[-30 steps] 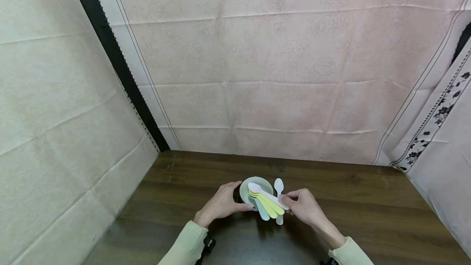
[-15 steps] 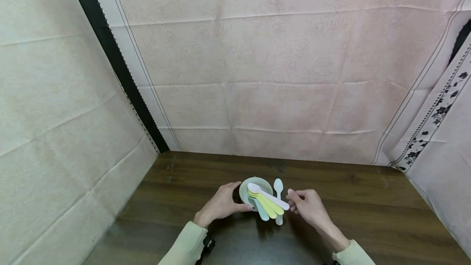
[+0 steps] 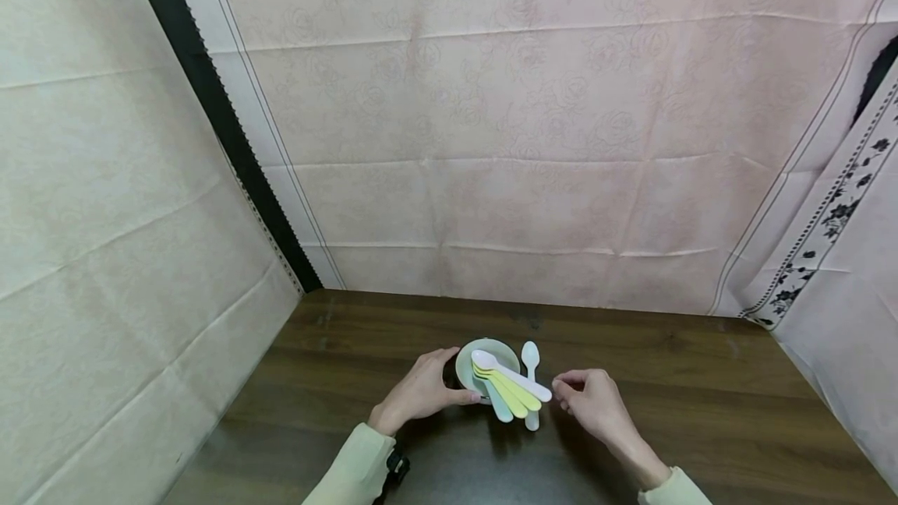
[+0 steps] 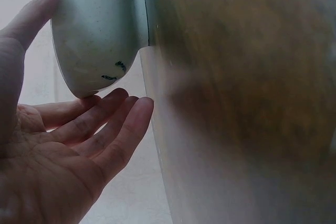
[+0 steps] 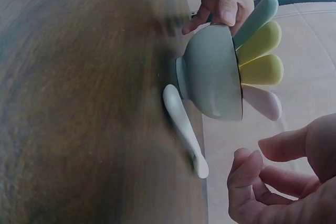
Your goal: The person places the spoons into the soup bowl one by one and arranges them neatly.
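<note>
A pale green bowl (image 3: 464, 371) stands on the wooden table. My left hand (image 3: 426, 386) holds it from the side, thumb on one side and fingers on the other. Inside lean several spoons, handles fanned over the rim: a lilac-white spoon (image 3: 515, 377) on top, yellow spoons (image 3: 519, 398) and a blue-green spoon (image 3: 501, 405). A white spoon (image 5: 184, 127) lies on the table right of the bowl. My right hand (image 3: 592, 404) hovers just right of the spoons, fingers loosely bent and holding nothing. The spoons' bowls partly cover one another.
The dark wooden table (image 3: 673, 380) extends to both sides and behind the bowl. A pinkish patterned cloth (image 3: 526, 178) hangs along its far edge. Pale cloths hang at the left (image 3: 140, 256) and right (image 3: 856, 318).
My right hand has let go of the lilac-white spoon's handle and drawn back to the right. The left hand and the bowl stay in place.
</note>
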A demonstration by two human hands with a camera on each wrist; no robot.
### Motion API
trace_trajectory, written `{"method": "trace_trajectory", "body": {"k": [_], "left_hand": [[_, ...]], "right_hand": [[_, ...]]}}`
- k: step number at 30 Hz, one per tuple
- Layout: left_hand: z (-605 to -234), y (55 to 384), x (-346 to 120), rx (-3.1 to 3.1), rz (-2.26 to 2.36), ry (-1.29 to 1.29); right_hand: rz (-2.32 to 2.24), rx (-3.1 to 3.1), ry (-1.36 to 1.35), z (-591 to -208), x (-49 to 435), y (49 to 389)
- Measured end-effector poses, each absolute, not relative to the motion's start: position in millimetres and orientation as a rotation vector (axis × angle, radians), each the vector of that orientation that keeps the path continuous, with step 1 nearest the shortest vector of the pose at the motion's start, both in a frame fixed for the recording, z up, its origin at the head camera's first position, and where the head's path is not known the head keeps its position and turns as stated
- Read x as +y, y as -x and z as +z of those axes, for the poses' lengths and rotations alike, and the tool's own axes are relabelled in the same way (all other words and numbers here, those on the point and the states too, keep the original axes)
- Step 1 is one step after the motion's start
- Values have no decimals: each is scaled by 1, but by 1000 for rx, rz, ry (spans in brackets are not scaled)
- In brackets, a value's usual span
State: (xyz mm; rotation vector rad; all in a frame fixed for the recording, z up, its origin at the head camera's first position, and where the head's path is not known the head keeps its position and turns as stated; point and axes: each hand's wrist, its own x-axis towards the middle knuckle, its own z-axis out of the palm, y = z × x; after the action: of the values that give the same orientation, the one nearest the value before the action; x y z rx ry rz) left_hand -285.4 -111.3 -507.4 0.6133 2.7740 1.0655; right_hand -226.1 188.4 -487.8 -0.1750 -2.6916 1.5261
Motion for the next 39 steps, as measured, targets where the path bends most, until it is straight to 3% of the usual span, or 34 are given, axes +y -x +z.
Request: {"method": "trace_trajectory", "body": {"k": [39], "left_hand": [[-505, 285, -112, 2766, 1075, -616]], "right_hand": [[1235, -2807, 132, -506, 175, 223]]}}
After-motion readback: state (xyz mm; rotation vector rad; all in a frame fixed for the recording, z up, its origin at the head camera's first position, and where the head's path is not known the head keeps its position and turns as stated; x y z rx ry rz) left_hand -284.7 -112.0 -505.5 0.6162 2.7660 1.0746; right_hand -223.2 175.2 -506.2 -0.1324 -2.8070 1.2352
